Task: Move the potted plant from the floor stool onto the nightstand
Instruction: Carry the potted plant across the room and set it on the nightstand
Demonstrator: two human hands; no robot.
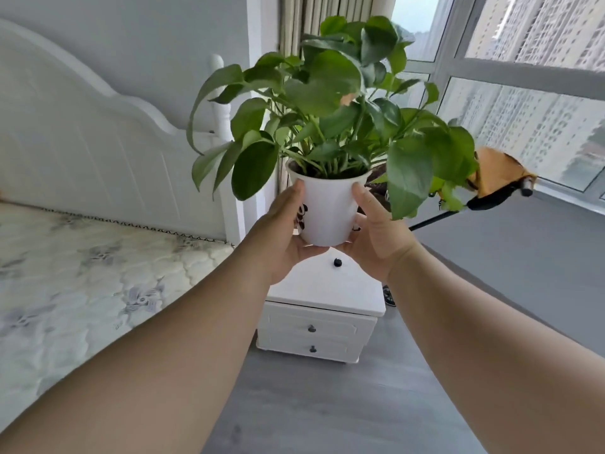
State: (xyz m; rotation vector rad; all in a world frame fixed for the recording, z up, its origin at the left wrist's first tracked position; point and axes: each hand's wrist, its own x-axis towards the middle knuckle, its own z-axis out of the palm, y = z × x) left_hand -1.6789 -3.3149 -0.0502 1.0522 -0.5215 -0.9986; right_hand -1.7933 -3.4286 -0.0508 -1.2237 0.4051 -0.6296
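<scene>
The potted plant (pixel 327 211) is a white pot with a dark print on its left side and broad green leaves spreading above it. It hangs in the air at the frame's centre, above the white nightstand (pixel 324 290). My left hand (pixel 281 234) grips the pot's left side and underside. My right hand (pixel 376 234) grips its right side. The nightstand has two drawers with dark knobs, and a small black object (pixel 337 262) lies on its top. The floor stool is out of view.
A bed with a quilted mattress (pixel 82 283) and white headboard (pixel 98 142) fills the left. A large window (pixel 523 93) and its sill run along the right. A tan cloth on a black stand (pixel 497 178) sits right of the plant. Grey floor (pixel 327 404) lies below.
</scene>
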